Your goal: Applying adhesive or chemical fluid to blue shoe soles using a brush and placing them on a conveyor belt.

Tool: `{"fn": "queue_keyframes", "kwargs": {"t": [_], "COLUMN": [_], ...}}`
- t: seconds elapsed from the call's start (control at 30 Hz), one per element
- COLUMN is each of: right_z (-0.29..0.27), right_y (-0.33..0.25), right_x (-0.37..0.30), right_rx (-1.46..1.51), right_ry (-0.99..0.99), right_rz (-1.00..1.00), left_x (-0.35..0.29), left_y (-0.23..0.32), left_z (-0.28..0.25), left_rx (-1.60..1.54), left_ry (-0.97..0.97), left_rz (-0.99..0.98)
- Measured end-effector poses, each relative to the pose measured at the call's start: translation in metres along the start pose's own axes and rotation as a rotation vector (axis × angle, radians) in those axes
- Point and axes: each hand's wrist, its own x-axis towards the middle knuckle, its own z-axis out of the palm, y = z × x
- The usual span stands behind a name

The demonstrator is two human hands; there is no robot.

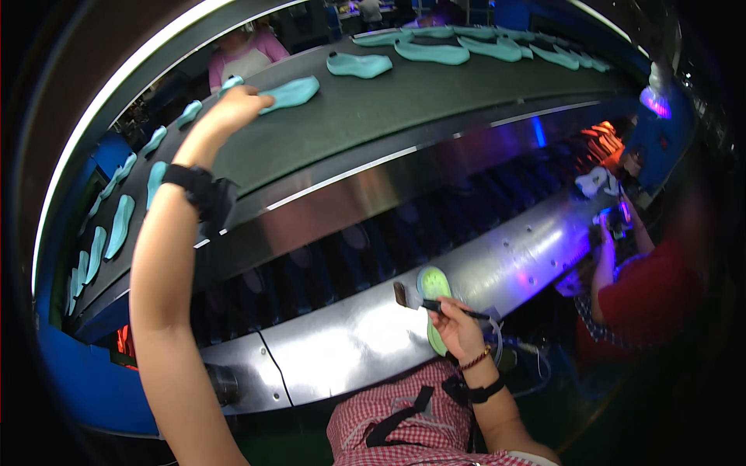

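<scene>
My left hand (239,105) stretches far across the dark conveyor belt (334,128). Its fingers are closed on the left end of a teal shoe sole (294,93) that lies on the belt. Closer to me, my right hand (458,330) grips a brush (435,305) by its black handle, bristles pointing left. Below the brush a light green sole-shaped piece (437,335) rests on the metal ledge (334,334), partly covered by my right hand. A round clear-rimmed container (432,281) with green in it appears at its far end.
More teal soles (359,65) line the belt to both sides. A slatted lower track (350,241) runs between belt and ledge. To the right, a co-worker in red (649,295) handles pieces under purple light. Another person in pink (249,54) stands beyond the belt.
</scene>
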Motion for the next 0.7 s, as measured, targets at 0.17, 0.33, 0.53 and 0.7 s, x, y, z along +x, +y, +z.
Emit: {"fn": "queue_keyframes", "kwargs": {"t": [0.17,0.33,0.53,0.7], "right_z": [0.009,0.008,-0.007,-0.028], "right_y": [-0.02,-0.029,-0.027,-0.026], "right_x": [0.023,0.038,0.053,0.05], "right_rx": [0.013,-0.02,-0.056,-0.143], "right_ry": [0.028,0.027,-0.003,0.033], "right_rz": [0.031,0.07,-0.003,-0.035], "left_x": [0.088,0.116,0.099,-0.038], "left_y": [0.014,0.033,0.0,-0.017], "left_z": [0.014,0.038,0.034,0.037], "left_rx": [0.255,0.378,0.488,0.07], "left_ry": [0.22,-0.057,-0.209,-0.109], "left_rz": [0.129,0.178,0.258,0.337]}}
